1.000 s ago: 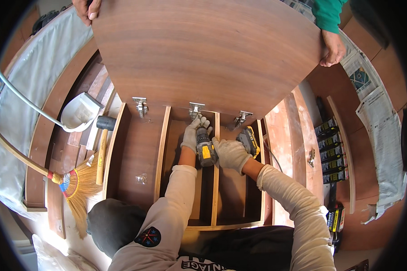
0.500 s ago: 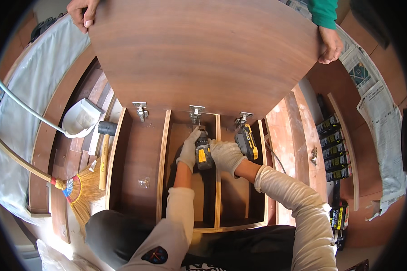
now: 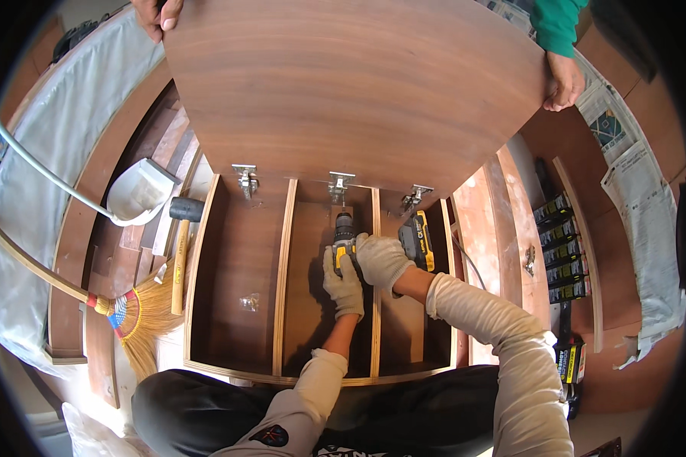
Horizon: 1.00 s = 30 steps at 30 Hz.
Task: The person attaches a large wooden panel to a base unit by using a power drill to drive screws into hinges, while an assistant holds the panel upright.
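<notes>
a white-gloved left hand (image 3: 343,288) and white-gloved right hand (image 3: 384,261) clamp around a black-and-yellow cordless drill (image 3: 344,228) pointing toward a silver metal cabinet hinge (image 3: 340,183).

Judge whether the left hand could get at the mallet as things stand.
Probably yes, if freed: the left hand is on the drill, and a divider and the cabinet's left wall stand between it and the mallet, but the way over them looks open.
</notes>
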Each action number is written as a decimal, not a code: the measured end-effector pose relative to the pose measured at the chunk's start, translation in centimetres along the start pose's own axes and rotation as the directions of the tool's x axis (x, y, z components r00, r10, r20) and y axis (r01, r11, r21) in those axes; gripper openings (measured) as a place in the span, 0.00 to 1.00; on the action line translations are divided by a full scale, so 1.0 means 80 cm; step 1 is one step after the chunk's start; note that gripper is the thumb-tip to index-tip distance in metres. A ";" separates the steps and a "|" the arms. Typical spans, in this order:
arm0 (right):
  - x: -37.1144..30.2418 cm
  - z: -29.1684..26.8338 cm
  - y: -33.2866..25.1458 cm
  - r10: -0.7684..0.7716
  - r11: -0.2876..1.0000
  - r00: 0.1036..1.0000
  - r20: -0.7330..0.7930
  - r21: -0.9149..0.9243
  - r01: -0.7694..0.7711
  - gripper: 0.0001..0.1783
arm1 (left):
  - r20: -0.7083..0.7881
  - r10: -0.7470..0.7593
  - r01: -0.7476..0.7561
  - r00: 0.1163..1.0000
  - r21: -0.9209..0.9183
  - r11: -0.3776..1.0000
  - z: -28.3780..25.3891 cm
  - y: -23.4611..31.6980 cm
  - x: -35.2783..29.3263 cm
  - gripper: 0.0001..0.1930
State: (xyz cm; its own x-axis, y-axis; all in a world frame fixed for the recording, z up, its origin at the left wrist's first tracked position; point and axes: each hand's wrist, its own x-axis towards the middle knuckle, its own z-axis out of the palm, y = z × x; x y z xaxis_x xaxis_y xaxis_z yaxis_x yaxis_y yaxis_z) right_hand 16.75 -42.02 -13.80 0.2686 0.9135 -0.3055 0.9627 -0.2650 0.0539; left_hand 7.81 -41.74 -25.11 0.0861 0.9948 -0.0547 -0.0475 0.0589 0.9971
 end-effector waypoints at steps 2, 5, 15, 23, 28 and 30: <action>0.002 -0.001 -0.001 -0.004 1.000 1.000 -0.002 -0.001 0.004 0.16 | 0.005 0.000 0.000 1.000 0.001 1.000 0.000 0.000 0.001 0.28; -0.002 -0.001 0.001 0.000 1.000 1.000 -0.015 -0.007 0.000 0.16 | 0.013 0.014 -0.015 1.000 0.039 0.999 0.001 -0.006 -0.002 0.27; 0.002 -0.002 0.000 -0.008 1.000 0.999 0.033 -0.026 0.009 0.17 | 0.009 0.012 -0.012 1.000 0.007 1.000 0.003 -0.014 -0.004 0.29; 0.003 -0.004 0.004 -0.012 1.000 1.000 0.019 0.017 0.012 0.15 | 0.035 0.025 -0.026 0.999 0.032 0.999 0.001 -0.011 0.000 0.29; 0.003 -0.002 0.005 -0.009 1.000 1.000 0.003 0.012 0.009 0.14 | 0.032 0.034 -0.035 0.999 0.035 0.999 0.002 -0.011 0.000 0.30; 0.004 -0.001 0.006 -0.014 1.000 1.000 -0.011 0.020 0.014 0.15 | 0.021 0.022 -0.022 1.000 0.036 0.999 0.003 -0.011 0.000 0.30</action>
State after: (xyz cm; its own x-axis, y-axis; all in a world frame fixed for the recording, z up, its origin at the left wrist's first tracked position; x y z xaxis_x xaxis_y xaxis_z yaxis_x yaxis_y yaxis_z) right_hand 17.34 -41.84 -13.83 0.2556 0.9204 -0.2958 0.9656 -0.2583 0.0309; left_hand 8.07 -41.84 -25.95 0.1060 0.9938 -0.0321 -0.0133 0.0337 0.9993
